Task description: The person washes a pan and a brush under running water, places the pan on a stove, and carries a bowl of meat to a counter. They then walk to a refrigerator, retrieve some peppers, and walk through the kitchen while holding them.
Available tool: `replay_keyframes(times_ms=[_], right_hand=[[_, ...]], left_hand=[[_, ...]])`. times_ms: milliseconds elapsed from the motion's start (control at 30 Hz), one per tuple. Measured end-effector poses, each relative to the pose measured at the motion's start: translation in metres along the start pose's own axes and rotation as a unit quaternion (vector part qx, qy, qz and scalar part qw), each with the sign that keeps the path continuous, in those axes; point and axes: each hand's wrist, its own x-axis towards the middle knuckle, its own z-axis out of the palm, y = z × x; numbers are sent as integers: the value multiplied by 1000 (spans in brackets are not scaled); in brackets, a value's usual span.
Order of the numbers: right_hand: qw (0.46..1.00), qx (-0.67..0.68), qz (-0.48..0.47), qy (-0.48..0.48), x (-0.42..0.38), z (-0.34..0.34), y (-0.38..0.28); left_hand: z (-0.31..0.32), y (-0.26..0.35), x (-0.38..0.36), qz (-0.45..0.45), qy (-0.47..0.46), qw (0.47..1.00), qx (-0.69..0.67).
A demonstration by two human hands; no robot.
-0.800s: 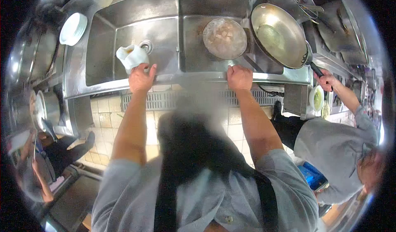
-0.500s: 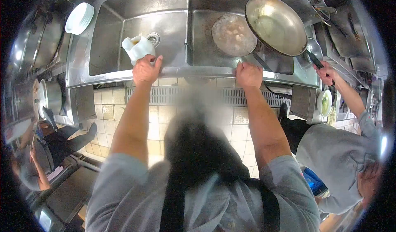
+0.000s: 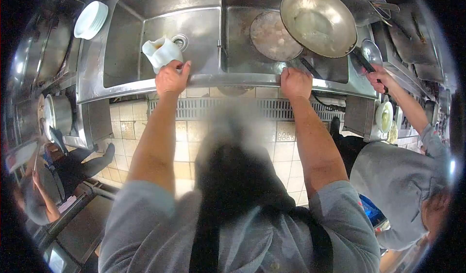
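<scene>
My left hand [image 3: 171, 78] rests at the front rim of the left sink basin [image 3: 125, 54], its fingers curled over the edge beside a white pitcher-like container [image 3: 162, 53] with something brownish inside. My right hand [image 3: 296, 82] is closed on the front rim of the right sink basin [image 3: 238, 54]. Beyond it lies a pan [image 3: 273, 36] with cloudy liquid and pale pieces, its dark handle toward the rim. A co-worker's hand [image 3: 380, 78] grips the handle of a larger pan [image 3: 318, 23], tilted under running water.
White stacked dishes [image 3: 91, 19] stand at the left corner of the sink. A co-worker [image 3: 398, 190] is close on my right, another person [image 3: 41, 190] at far left. A green-filled bowl [image 3: 385, 116] sits at right, a large pot [image 3: 59, 114] at left.
The co-worker's large pan has shifted slightly left and up, and its hand moved with it. My hands stay at the sink rim.
</scene>
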Motion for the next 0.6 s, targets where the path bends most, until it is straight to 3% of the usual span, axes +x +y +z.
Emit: replay_keyframes(times_ms=[600], right_hand=[[1000, 10, -8, 7, 0, 3, 3]], left_hand=[[-3, 4, -2, -3, -4, 1000, -19]])
